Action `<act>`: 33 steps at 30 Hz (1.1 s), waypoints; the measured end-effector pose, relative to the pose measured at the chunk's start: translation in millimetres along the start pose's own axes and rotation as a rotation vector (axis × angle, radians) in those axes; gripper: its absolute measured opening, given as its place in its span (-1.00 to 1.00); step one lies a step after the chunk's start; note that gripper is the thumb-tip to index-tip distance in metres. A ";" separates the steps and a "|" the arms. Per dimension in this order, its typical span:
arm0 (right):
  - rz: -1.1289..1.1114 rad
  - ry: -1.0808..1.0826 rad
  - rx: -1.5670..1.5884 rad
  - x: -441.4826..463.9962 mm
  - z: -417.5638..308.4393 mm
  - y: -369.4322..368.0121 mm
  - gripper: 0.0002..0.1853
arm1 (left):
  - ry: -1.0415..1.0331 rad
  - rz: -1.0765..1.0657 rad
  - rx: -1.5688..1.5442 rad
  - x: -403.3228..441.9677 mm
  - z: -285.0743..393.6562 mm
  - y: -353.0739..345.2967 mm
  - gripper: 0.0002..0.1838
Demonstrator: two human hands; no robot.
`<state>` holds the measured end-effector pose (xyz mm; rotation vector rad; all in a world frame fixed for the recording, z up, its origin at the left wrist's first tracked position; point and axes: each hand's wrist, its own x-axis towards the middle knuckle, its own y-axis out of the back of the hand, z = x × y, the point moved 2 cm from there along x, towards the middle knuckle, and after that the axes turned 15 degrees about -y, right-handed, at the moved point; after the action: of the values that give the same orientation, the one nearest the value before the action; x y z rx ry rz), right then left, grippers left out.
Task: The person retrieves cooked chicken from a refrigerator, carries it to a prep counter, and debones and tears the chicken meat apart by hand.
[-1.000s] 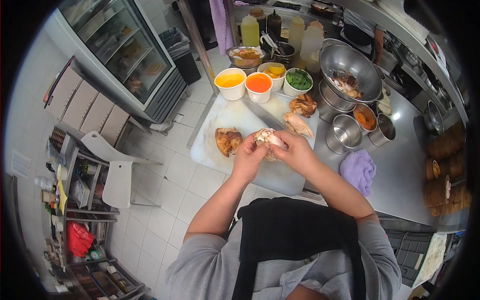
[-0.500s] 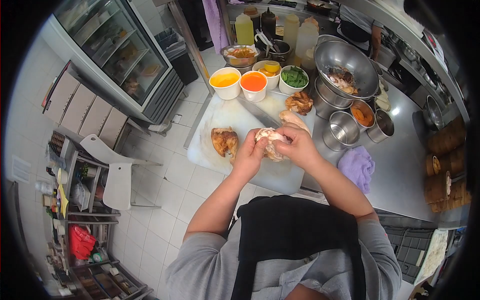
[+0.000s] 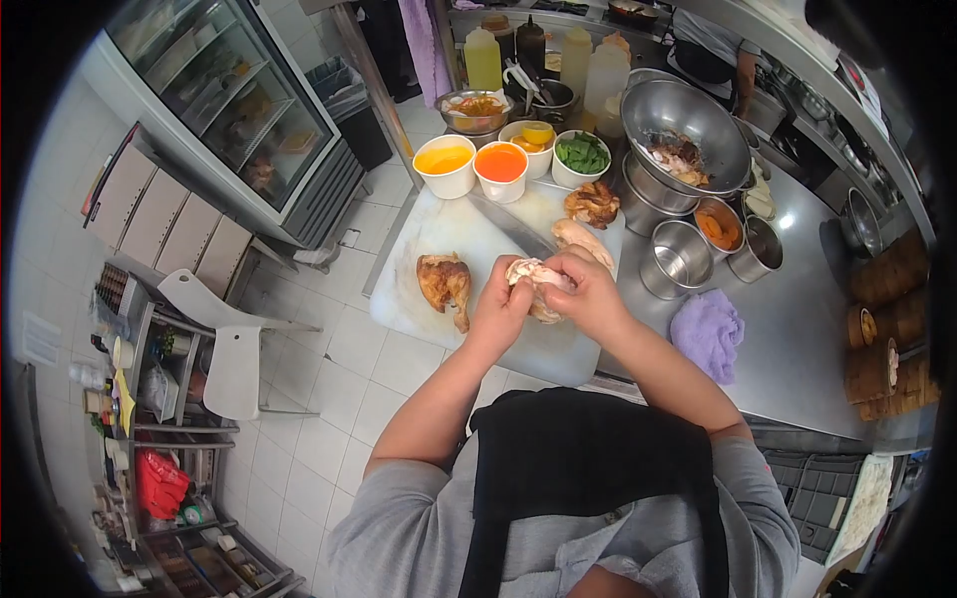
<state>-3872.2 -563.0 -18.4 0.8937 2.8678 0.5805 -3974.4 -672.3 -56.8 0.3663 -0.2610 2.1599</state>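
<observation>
Both my hands grip one piece of cooked chicken (image 3: 536, 274) just above the white cutting board (image 3: 399, 299). My left hand (image 3: 501, 307) closes on its left side, thumb pressed into the pale meat. On the other side my right hand (image 3: 588, 294) pinches it with thumb and fingers. A browned chicken leg (image 3: 445, 284) lies on the board to the left. Beyond my right hand are a pale chicken piece (image 3: 581, 242) and another browned piece (image 3: 592, 204). A knife (image 3: 508, 225) rests flat across the board behind my hands.
Behind the board stand tubs of yellow sauce (image 3: 445, 164), orange sauce (image 3: 501, 169) and green leaves (image 3: 581, 157). To the right are a large steel bowl (image 3: 688, 120) holding meat scraps, a steel pot (image 3: 678, 257) and a purple cloth (image 3: 707, 337). Another person (image 3: 710, 50) stands at the back.
The view has shifted slightly. My hands still hold the chicken, their fingers a little repositioned, and more of the browned leg's end shows beside my left hand.
</observation>
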 end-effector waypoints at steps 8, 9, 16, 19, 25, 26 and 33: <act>0.067 0.082 -0.224 5.9 4.2 5.3 -0.72 | 0.056 -0.067 0.210 4.5 16.7 -8.0 -0.83; 0.004 0.018 -0.113 7.0 5.5 4.5 -0.73 | 0.026 -0.093 0.268 5.0 9.7 -6.1 -0.82; -0.121 -0.259 0.218 17.4 14.0 12.0 -0.78 | 0.281 -0.004 -0.139 10.8 7.5 0.2 -0.72; -0.098 -0.180 0.419 17.2 10.5 20.2 -0.79 | 0.371 0.137 -0.204 19.2 11.3 13.4 -0.69; 0.043 -0.003 0.463 3.1 -22.1 57.8 -0.78 | 0.352 0.241 -0.269 19.7 -2.7 44.4 -0.66; 0.110 -0.007 0.472 6.5 -24.3 67.2 -0.76 | 0.341 0.253 -0.287 18.6 -3.5 46.2 -0.65; 0.157 -0.014 -0.432 60.6 24.8 50.0 -0.71 | 0.260 0.181 -0.448 7.2 3.9 36.2 -0.63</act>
<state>-3891.0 -482.8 -20.4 1.0366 2.5168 1.1456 -4007.4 -688.7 -52.4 -0.1990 -0.6329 2.2169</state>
